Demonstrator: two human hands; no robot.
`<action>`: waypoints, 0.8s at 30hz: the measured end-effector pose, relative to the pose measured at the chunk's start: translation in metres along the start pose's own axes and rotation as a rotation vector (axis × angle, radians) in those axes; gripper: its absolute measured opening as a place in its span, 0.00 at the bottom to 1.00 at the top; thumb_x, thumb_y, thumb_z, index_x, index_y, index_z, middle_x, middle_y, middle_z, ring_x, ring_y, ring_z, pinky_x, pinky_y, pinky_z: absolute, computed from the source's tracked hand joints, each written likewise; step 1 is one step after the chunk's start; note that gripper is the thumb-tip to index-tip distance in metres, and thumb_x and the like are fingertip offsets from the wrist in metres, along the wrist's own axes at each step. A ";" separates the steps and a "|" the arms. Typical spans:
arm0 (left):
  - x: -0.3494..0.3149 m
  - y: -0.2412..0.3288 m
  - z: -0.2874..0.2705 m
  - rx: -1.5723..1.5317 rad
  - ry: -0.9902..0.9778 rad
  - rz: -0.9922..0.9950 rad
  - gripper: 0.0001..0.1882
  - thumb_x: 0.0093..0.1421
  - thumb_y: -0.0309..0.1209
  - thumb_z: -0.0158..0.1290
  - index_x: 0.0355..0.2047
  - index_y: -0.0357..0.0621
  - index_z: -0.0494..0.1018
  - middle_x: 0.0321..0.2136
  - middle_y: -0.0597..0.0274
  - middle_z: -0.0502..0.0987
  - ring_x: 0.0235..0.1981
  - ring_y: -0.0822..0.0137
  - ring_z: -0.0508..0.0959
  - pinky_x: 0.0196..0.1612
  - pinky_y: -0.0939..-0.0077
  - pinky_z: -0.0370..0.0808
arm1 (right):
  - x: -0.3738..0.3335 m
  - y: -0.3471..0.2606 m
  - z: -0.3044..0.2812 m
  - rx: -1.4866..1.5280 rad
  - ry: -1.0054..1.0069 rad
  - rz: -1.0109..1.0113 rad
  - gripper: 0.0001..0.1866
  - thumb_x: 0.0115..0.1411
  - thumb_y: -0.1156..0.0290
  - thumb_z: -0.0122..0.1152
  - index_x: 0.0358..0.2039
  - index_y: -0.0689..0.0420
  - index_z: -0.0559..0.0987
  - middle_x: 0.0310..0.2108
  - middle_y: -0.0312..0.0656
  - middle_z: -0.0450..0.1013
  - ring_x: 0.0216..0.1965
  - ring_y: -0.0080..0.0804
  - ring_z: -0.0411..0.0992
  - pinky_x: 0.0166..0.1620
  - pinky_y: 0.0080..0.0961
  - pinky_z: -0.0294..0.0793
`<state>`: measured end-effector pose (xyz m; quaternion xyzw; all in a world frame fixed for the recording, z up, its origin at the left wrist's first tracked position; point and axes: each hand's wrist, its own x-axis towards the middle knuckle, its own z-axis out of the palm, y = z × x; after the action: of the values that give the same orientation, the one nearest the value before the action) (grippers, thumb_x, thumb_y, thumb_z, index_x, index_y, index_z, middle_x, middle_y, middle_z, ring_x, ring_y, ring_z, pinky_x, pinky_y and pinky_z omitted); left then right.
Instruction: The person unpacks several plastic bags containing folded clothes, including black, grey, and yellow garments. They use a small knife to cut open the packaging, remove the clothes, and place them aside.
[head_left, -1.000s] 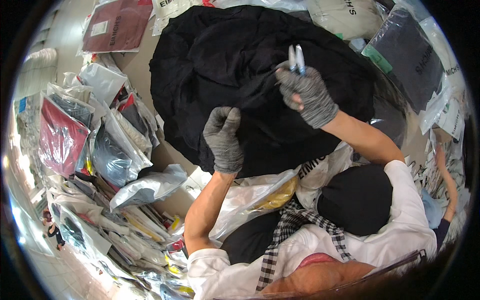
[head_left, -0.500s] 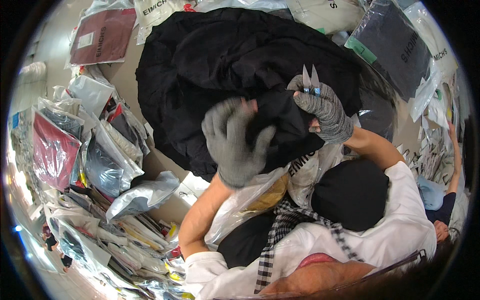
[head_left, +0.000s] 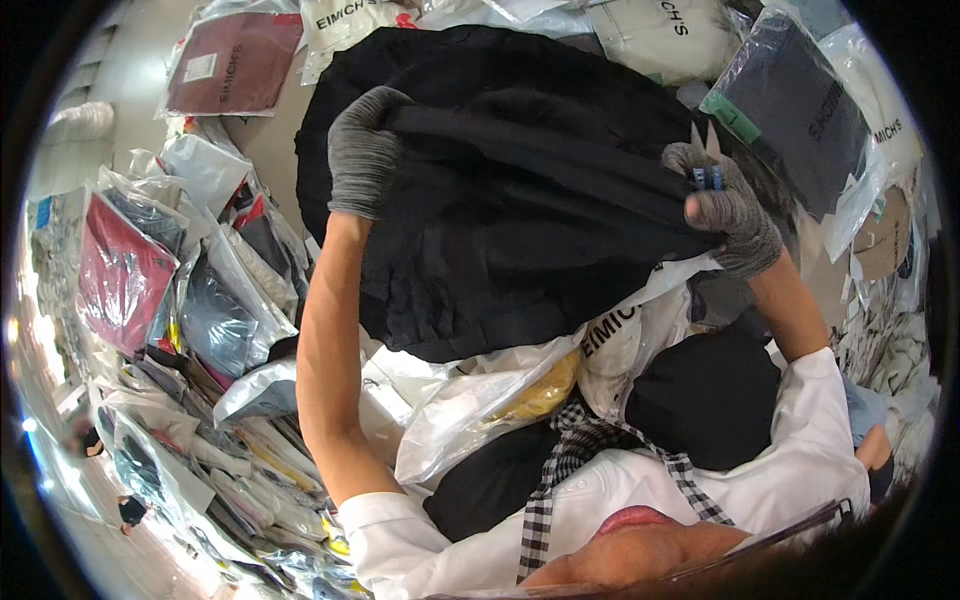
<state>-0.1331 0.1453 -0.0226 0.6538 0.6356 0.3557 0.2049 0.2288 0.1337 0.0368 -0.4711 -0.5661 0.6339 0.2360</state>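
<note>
A large piece of black cloth (head_left: 500, 260), perhaps a garment, is spread out before me with its hem curving round. My left hand (head_left: 363, 155), in a grey knit glove, is closed on the cloth at the upper left, and its fingertips are hidden. At the right, my gloved right hand (head_left: 738, 215) has bare fingertips showing and grips a pair of thread snips (head_left: 707, 150), blades pointing up and slightly apart. That same hand also holds the cloth's right side. Between the two hands a fold is stretched fairly taut.
Bagged garments lie all round: a maroon one (head_left: 235, 65) at the far left, a dark grey one (head_left: 795, 110) at the far right, a red one (head_left: 125, 275) at the left. A clear bag with something yellow (head_left: 540, 390) sits near my lap. Another person's arm (head_left: 874, 447) shows at the right edge.
My left hand has moved up and left from mid-cloth and taken hold of the fabric. My right hand has shifted right with the snips, stretching the cloth between them.
</note>
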 end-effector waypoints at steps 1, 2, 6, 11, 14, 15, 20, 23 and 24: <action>0.005 -0.005 -0.003 -0.271 -0.042 -0.076 0.14 0.40 0.15 0.47 0.29 0.40 0.74 0.24 0.63 0.75 0.29 0.71 0.74 0.37 0.80 0.70 | 0.000 -0.009 -0.007 -0.057 -0.073 0.029 0.30 0.30 0.51 0.70 0.32 0.58 0.73 0.24 0.28 0.65 0.27 0.18 0.61 0.33 0.17 0.63; 0.007 0.000 -0.005 -0.480 -0.078 -0.191 0.13 0.44 0.13 0.46 0.30 0.37 0.73 0.25 0.66 0.74 0.31 0.77 0.71 0.38 0.85 0.68 | 0.000 -0.015 -0.017 -0.114 -0.144 0.064 0.32 0.30 0.50 0.70 0.33 0.59 0.73 0.27 0.29 0.66 0.30 0.18 0.62 0.35 0.18 0.63; 0.010 0.028 -0.019 -0.355 -0.151 -0.048 0.10 0.46 0.19 0.52 0.32 0.40 0.72 0.25 0.68 0.74 0.30 0.76 0.72 0.36 0.82 0.69 | -0.009 -0.033 -0.037 -0.390 -0.006 0.094 0.24 0.33 0.61 0.70 0.33 0.57 0.75 0.27 0.31 0.67 0.30 0.21 0.64 0.36 0.17 0.64; 0.012 0.110 -0.047 0.584 -0.339 0.409 0.17 0.45 0.32 0.59 0.37 0.51 0.72 0.26 0.64 0.76 0.27 0.64 0.77 0.31 0.71 0.73 | -0.063 -0.025 -0.116 -0.137 0.179 -0.102 0.31 0.41 0.56 0.68 0.44 0.60 0.72 0.41 0.39 0.68 0.42 0.29 0.67 0.47 0.27 0.67; 0.026 0.098 -0.047 0.796 -0.024 0.395 0.12 0.44 0.33 0.56 0.33 0.53 0.74 0.27 0.62 0.76 0.28 0.59 0.77 0.31 0.69 0.73 | -0.052 -0.025 -0.134 0.014 -0.316 -0.447 0.38 0.42 0.56 0.67 0.49 0.66 0.65 0.45 0.41 0.69 0.40 0.30 0.70 0.44 0.28 0.68; 0.034 0.096 -0.049 0.821 0.038 0.367 0.11 0.44 0.33 0.56 0.32 0.53 0.75 0.27 0.62 0.76 0.28 0.59 0.77 0.31 0.69 0.72 | -0.042 -0.024 -0.139 0.038 -0.513 -0.602 0.40 0.42 0.57 0.66 0.50 0.69 0.62 0.45 0.42 0.69 0.38 0.31 0.71 0.42 0.28 0.69; 0.045 0.019 -0.022 0.532 0.105 0.114 0.07 0.46 0.29 0.51 0.28 0.51 0.75 0.26 0.56 0.75 0.31 0.54 0.76 0.33 0.65 0.71 | -0.115 0.022 -0.166 0.395 0.142 -0.476 0.32 0.51 0.56 0.60 0.51 0.63 0.67 0.52 0.46 0.64 0.55 0.37 0.61 0.59 0.33 0.56; 0.029 -0.048 0.016 0.313 0.008 -0.180 0.06 0.45 0.28 0.51 0.26 0.48 0.74 0.26 0.52 0.75 0.32 0.52 0.76 0.34 0.66 0.71 | -0.070 0.051 -0.211 0.071 0.307 -0.200 0.26 0.55 0.59 0.55 0.49 0.64 0.68 0.52 0.45 0.65 0.54 0.35 0.62 0.58 0.28 0.56; 0.015 -0.062 0.021 0.203 -0.032 -0.225 0.08 0.44 0.26 0.51 0.28 0.46 0.75 0.26 0.50 0.75 0.32 0.53 0.76 0.33 0.68 0.71 | -0.044 0.054 -0.205 0.033 0.285 -0.110 0.24 0.55 0.61 0.55 0.49 0.63 0.69 0.51 0.47 0.66 0.53 0.36 0.63 0.57 0.27 0.57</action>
<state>-0.1609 0.1703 -0.0785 0.6014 0.7343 0.2537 0.1864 0.4387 0.1852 0.0179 -0.5208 -0.5411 0.5561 0.3560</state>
